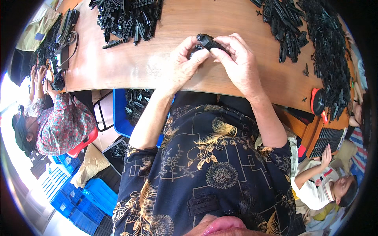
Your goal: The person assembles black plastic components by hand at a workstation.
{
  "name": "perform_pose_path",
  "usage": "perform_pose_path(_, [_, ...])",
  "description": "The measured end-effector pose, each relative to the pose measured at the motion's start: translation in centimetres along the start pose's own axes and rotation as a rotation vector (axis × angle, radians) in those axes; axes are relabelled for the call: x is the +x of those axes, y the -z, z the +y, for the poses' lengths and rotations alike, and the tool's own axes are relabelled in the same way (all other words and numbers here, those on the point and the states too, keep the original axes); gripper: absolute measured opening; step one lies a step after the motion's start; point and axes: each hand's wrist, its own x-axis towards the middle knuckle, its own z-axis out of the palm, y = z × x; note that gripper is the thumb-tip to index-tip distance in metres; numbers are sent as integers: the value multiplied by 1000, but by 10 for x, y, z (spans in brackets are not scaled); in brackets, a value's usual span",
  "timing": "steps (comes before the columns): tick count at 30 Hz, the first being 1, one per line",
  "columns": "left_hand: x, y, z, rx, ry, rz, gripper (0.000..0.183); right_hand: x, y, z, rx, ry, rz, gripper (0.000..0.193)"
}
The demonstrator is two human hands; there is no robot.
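Note:
Over the wooden table [134, 74], near its front edge, I hold a small black plastic part [208, 41] in both hands. My left hand [183, 65] is closed on its left end, thumb and fingers pinching a darker piece partly hidden behind the thumb. My right hand [240, 61] is closed on the right end, its thumb pressed along the near side. Whether the part is one piece or two joined ones I cannot make out. Closest beyond my hands lies a pile of black plastic parts [128, 21], to the far left.
More black parts lie in a heap [283, 29] at the far right and a long dense heap [328, 59] along the right edge. A red-rimmed round black object [318, 101] sits at the right corner. A blue bin [120, 112] with parts stands below left. Co-workers sit at both sides.

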Motion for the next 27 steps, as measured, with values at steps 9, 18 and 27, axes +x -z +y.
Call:
perform_pose_path(9, [-18, 12, -3, -39, -10, 126, 29, -11, -8, -10, -175, 123, -69, 40])
perform_pose_path(18, [-52, 30, -14, -113, -143, 187, 31, -16, -26, -21, -155, -55, -341, 43])
perform_pose_path(27, [-86, 36, -27, -166, -210, 221, 31, -44, -49, -22, -328, 134, -300, 18])
